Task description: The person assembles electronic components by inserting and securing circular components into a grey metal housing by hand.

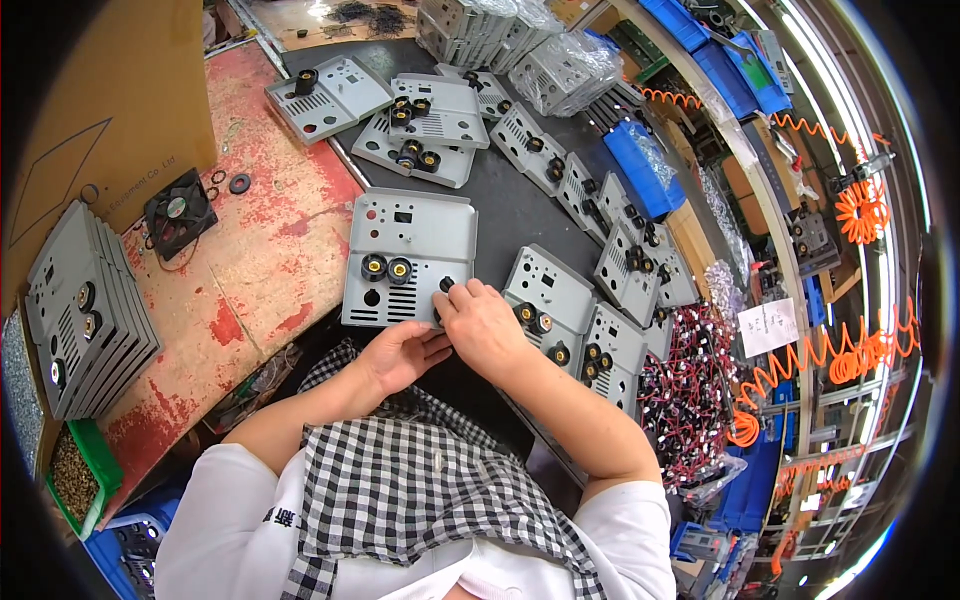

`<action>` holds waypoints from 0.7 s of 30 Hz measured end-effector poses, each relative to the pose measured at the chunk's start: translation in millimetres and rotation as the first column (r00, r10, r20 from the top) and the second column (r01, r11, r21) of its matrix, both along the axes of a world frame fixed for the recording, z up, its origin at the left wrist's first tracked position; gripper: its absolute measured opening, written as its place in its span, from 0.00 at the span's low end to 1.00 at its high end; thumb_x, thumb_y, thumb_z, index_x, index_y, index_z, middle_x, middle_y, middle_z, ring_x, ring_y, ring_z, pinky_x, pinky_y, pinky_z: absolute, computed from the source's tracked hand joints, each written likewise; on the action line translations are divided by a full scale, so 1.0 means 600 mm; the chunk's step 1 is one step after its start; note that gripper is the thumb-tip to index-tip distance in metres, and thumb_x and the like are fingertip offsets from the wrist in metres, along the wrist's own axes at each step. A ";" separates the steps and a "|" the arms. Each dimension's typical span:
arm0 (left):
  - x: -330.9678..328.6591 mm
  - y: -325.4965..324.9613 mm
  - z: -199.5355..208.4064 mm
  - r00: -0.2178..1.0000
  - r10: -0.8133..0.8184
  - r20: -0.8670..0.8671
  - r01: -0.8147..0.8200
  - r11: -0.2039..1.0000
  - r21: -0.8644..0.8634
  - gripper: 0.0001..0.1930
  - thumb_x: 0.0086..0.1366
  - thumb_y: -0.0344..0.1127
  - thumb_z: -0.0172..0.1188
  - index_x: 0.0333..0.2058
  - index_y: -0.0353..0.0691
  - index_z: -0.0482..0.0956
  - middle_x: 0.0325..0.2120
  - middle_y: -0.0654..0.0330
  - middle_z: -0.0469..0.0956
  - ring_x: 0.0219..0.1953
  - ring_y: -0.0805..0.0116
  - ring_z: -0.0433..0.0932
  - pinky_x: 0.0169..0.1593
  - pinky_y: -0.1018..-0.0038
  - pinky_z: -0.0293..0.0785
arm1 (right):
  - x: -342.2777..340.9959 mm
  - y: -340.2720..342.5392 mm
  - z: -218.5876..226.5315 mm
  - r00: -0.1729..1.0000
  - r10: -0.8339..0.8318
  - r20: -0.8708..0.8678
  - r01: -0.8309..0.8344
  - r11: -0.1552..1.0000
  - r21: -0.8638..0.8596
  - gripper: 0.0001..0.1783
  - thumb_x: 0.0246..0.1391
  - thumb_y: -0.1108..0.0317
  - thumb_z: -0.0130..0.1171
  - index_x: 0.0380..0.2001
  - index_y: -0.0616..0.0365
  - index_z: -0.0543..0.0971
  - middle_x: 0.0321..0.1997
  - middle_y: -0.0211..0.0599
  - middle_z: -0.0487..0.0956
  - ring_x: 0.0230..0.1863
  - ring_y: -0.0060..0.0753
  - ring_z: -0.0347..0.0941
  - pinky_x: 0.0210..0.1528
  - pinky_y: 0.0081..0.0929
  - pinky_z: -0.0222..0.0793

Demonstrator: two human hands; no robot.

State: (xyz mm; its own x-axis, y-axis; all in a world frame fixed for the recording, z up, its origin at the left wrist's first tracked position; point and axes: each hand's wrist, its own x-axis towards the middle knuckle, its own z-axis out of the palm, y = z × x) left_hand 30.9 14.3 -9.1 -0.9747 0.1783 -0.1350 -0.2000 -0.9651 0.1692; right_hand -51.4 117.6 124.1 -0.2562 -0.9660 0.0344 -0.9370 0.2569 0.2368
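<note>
A grey sheet-metal panel (420,240) with slots and cut-outs lies in front of me. Two black round connectors with brass-coloured centres (387,269) are set in it side by side. At its lower right corner, my right hand (485,325) has its fingers closed around a black round fitting (447,285), partly covered by the fingertips. My left hand (403,355) is at the panel's lower edge, thumb against the rim and fingers curled close to the right hand. What those left fingers hold, if anything, is hidden.
Similar panels with connectors (550,290) lie to the right and beyond. More panels (90,310) stand stacked at left, near a black fan (181,214). A pile of red and black wires (690,400) is at right, a blue bin (640,170) behind, a cardboard box (110,100) far left.
</note>
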 end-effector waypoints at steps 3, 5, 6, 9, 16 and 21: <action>-0.003 0.000 -0.008 1.000 -0.007 0.007 0.007 1.000 0.007 0.12 0.58 0.34 0.54 0.41 0.41 0.75 0.44 0.59 0.75 0.53 0.61 0.69 0.61 0.61 0.57 | -0.006 0.004 -0.008 0.994 0.019 0.105 -0.017 1.000 -0.024 0.16 0.40 0.70 0.55 0.37 0.58 0.75 0.31 0.35 0.73 0.35 0.37 0.69 0.40 0.31 0.69; -0.005 0.002 -0.009 1.000 -0.008 0.010 0.008 1.000 0.003 0.12 0.58 0.34 0.54 0.41 0.41 0.75 0.44 0.59 0.75 0.53 0.62 0.69 0.61 0.61 0.57 | -0.005 0.008 -0.008 0.991 0.036 0.126 -0.033 0.999 -0.027 0.16 0.40 0.70 0.55 0.37 0.58 0.76 0.31 0.35 0.73 0.35 0.37 0.69 0.40 0.30 0.69; -0.006 0.003 -0.010 1.000 -0.010 0.015 0.010 1.000 -0.002 0.12 0.58 0.34 0.54 0.41 0.41 0.75 0.44 0.60 0.75 0.53 0.62 0.68 0.61 0.62 0.57 | -0.006 0.010 -0.007 0.988 0.052 0.149 -0.047 0.998 -0.032 0.16 0.40 0.70 0.55 0.37 0.58 0.76 0.31 0.35 0.73 0.35 0.36 0.69 0.40 0.30 0.70; -0.007 0.004 -0.016 1.000 -0.013 0.009 0.013 1.000 0.004 0.14 0.57 0.35 0.55 0.43 0.42 0.74 0.45 0.59 0.75 0.54 0.62 0.68 0.61 0.62 0.56 | -0.016 0.014 -0.014 0.977 0.104 0.186 -0.085 0.990 -0.108 0.15 0.40 0.69 0.56 0.36 0.57 0.77 0.30 0.33 0.74 0.35 0.36 0.69 0.40 0.31 0.68; -0.003 -0.007 -0.006 1.000 0.007 -0.001 -0.007 0.999 -0.048 0.17 0.56 0.37 0.55 0.45 0.44 0.74 0.46 0.60 0.74 0.57 0.64 0.66 0.59 0.64 0.55 | -0.025 0.008 -0.012 0.999 0.015 0.042 -0.011 0.995 -0.104 0.14 0.42 0.67 0.59 0.36 0.55 0.78 0.25 0.32 0.74 0.33 0.37 0.68 0.39 0.32 0.62; -0.001 -0.013 0.002 0.999 -0.016 -0.035 0.014 0.998 -0.065 0.16 0.57 0.37 0.55 0.45 0.44 0.74 0.46 0.61 0.74 0.57 0.64 0.66 0.58 0.64 0.55 | -0.016 -0.007 0.007 0.999 0.004 0.054 0.006 0.984 -0.179 0.04 0.41 0.70 0.55 0.25 0.56 0.75 0.26 0.34 0.73 0.34 0.36 0.69 0.39 0.31 0.64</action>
